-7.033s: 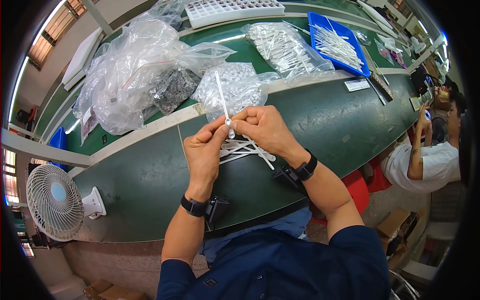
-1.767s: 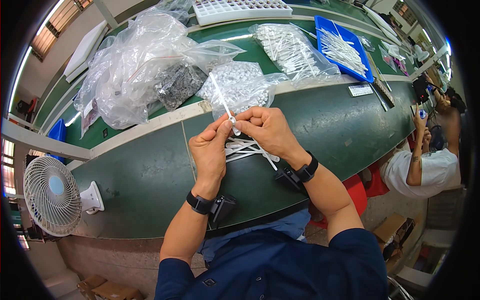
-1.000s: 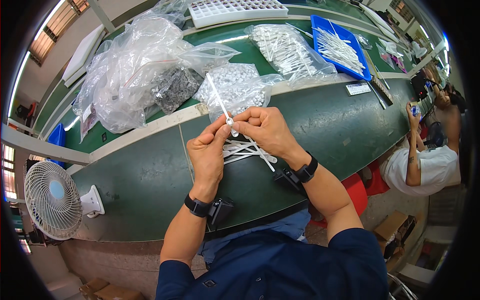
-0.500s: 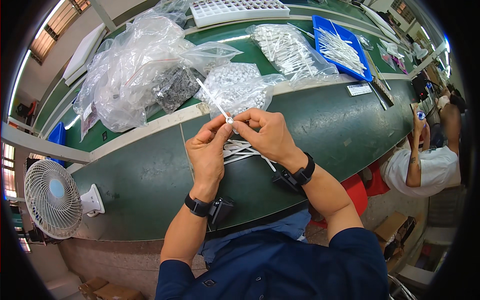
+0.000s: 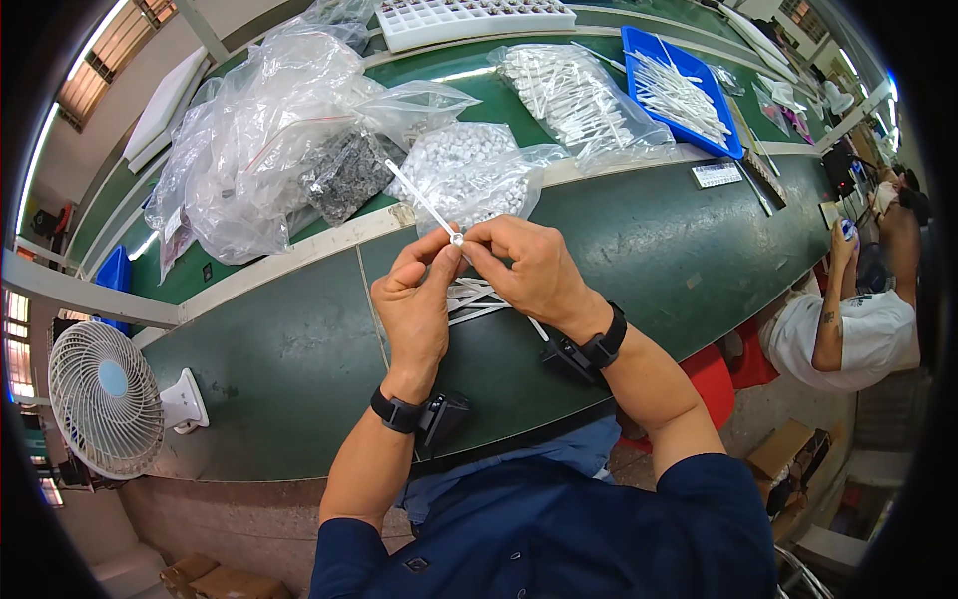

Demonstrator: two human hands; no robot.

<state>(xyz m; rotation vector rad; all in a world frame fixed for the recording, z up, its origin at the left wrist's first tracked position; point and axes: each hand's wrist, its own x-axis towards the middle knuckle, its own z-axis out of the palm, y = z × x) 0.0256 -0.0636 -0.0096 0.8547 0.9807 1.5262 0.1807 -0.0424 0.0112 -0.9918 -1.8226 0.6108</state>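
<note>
Far left, we note a white desk fan point(image 5: 108, 394) at the end of the green workbench point(image 5: 269, 359), with a blue bin point(image 5: 115, 275) behind it. Next along, we see a heap of clear plastic bags point(image 5: 259, 140) lying at the bench's far edge; against its right side sits a bag of dark grey pieces point(image 5: 344, 180).

We find the left hand point(image 5: 411, 299) in front of these bags, a black wrist strap point(image 5: 399, 412) round its wrist. Grip: closed, thumb and forefinger pinching the lower end of a white stick point(image 5: 419, 197). We record the stick as raised above the bench between the two hands, slanting up and to the left, with a small round part point(image 5: 457, 239) at its lower end. Behind it lies a clear bag of small white parts point(image 5: 469, 175); beyond that, a white compartment tray point(image 5: 439, 36).

Below the fingers we see loose white sticks point(image 5: 474, 299) crossing one another on the bench, partly hidden by the right hand point(image 5: 529, 270). Grip: closed, thumb and forefinger meeting the stick at its round end, fingertips almost touching those opposite.

Further right, we log a bag of white sticks point(image 5: 569, 95), then a blue tray point(image 5: 734, 148) of similar sticks. Rightmost, near a red stool point(image 5: 711, 384), we observe a co-worker in a white top point(image 5: 848, 334), hands raised.
</note>
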